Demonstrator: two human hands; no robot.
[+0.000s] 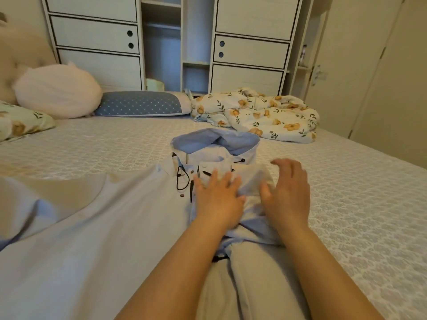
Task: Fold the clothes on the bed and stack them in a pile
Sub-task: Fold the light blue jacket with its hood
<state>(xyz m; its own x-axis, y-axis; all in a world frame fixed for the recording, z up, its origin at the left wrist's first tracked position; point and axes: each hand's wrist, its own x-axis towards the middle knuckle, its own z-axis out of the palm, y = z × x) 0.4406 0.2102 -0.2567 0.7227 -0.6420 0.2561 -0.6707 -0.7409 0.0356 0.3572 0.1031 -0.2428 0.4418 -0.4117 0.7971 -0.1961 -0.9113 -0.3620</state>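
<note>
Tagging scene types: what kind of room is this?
A home bedroom, most likely: a bed with pillows, a crumpled floral duvet, and a white wardrobe with drawers along the wall behind.

A tall white wardrobe with black-edged drawers [94,34] and an open middle shelf section [161,42] fills the far wall. Cream-coloured closed doors [360,72] stand to its right. The light is soft, warm and dim.

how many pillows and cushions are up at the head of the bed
3. A floral pillow lies at the far left edge, a round white cushion sits beside it, and a blue dotted pillow lies toward the middle. More could be out of view on the left.
</note>
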